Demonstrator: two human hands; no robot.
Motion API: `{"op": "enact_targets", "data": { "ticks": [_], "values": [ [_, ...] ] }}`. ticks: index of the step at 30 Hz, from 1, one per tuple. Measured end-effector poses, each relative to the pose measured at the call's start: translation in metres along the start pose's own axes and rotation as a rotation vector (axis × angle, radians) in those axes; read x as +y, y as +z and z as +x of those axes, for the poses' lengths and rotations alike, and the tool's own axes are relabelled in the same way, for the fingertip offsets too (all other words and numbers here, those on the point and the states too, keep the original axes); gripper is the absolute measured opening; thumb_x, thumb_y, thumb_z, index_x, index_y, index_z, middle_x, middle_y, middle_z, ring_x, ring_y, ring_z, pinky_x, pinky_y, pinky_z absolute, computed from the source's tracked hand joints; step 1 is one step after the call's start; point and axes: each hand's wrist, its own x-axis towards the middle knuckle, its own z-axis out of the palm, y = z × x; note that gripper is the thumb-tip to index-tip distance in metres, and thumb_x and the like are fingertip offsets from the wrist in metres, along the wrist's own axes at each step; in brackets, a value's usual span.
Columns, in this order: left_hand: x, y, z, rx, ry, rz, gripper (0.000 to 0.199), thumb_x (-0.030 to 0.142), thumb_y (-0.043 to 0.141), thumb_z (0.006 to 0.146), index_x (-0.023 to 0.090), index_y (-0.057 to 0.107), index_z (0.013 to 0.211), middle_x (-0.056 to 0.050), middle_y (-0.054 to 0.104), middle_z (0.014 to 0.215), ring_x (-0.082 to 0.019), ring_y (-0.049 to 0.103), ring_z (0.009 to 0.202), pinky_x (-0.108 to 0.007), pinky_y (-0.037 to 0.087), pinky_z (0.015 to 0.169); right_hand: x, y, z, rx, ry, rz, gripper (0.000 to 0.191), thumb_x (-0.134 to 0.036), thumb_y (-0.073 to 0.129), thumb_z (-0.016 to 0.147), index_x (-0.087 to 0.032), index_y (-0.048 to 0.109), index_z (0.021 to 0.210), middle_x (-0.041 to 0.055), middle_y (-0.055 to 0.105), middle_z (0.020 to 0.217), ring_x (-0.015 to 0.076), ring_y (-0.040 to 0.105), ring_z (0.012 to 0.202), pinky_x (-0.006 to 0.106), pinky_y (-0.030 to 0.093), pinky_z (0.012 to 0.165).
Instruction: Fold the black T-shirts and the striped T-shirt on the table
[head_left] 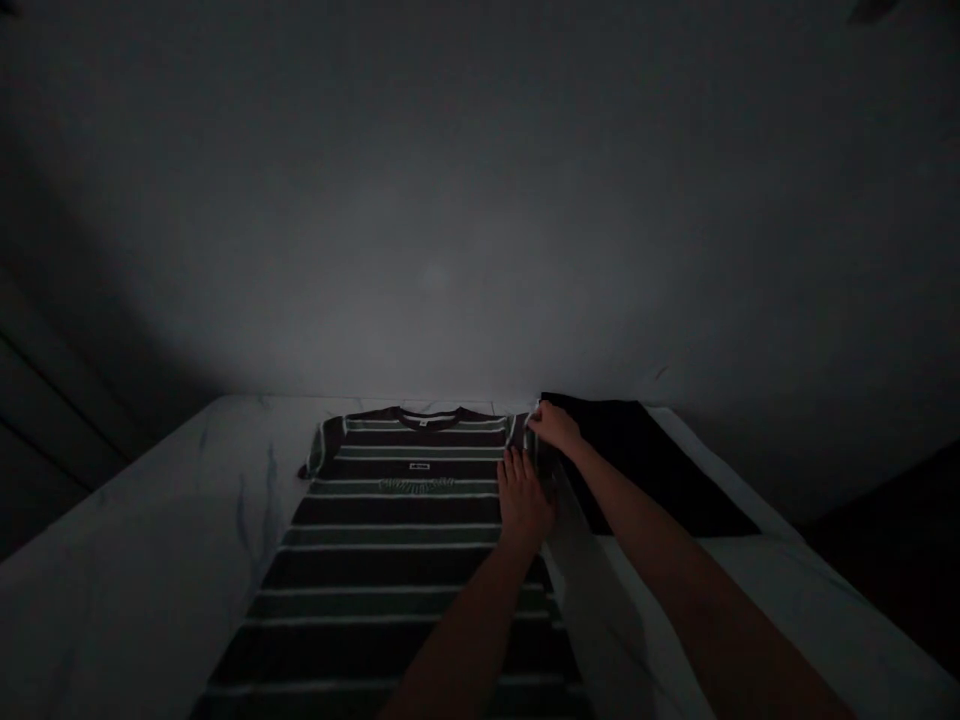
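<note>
A dark striped T-shirt (405, 515) lies spread out on a white marbled table, its collar toward the wall. Small lettering crosses its chest. My left hand (523, 500) rests flat on the shirt near the right-hand armpit, fingers stretched out. At the right-hand sleeve, my right hand (556, 425) has its fingers pinched on the sleeve's upper edge. The shirt's lower end runs out of the bottom of the view, partly behind my left forearm.
A black folded cloth (652, 465) lies on the table just right of the sleeve, partly behind my right arm. The marbled table (172, 510) meets a plain grey wall (465, 220) at its far edge. The light is dim.
</note>
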Motion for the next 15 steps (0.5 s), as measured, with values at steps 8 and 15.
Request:
{"op": "enact_targets", "data": {
  "ticks": [8, 15],
  "values": [
    [0.002, -0.018, 0.001, -0.115, 0.065, -0.02, 0.059, 0.04, 0.047, 0.091, 0.019, 0.048, 0.145, -0.011, 0.039, 0.156, -0.038, 0.026, 0.146, -0.059, 0.023, 0.118, -0.002, 0.007, -0.015, 0.157, 0.017, -0.114, 0.036, -0.014, 0.035, 0.097, -0.012, 0.059, 0.125, 0.0246, 0.06, 0.126, 0.0311, 0.059, 0.118, 0.043, 0.049, 0.093],
    [0.006, -0.028, 0.005, -0.256, 0.067, -0.151, 0.057, 0.046, 0.044, 0.093, 0.027, 0.046, 0.147, -0.007, 0.036, 0.158, -0.033, 0.019, 0.15, -0.058, 0.014, 0.121, -0.013, 0.061, -0.009, -0.077, -0.44, -0.084, 0.05, -0.038, 0.028, 0.101, -0.026, 0.046, 0.146, 0.0124, 0.043, 0.153, 0.0283, 0.044, 0.137, 0.048, 0.043, 0.104]
  ]
}}
